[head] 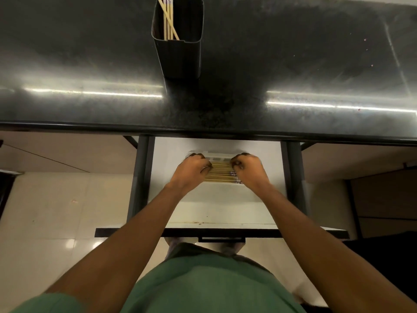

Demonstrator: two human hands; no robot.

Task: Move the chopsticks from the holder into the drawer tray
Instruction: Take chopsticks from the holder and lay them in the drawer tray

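Note:
A dark rectangular holder stands on the black counter, with a few wooden chopsticks leaning inside it. Below the counter a white drawer is pulled out. In it sits a white tray with several wooden chopsticks lying side by side, left to right. My left hand and my right hand are curled over the two ends of that row, fingers closed on the chopsticks. The chopstick ends are hidden under the hands.
The glossy black counter spans the top of the view, its front edge above the drawer. Dark drawer rails run on both sides. The drawer's black front with a handle is near my green-clothed torso. Pale floor tiles lie at left.

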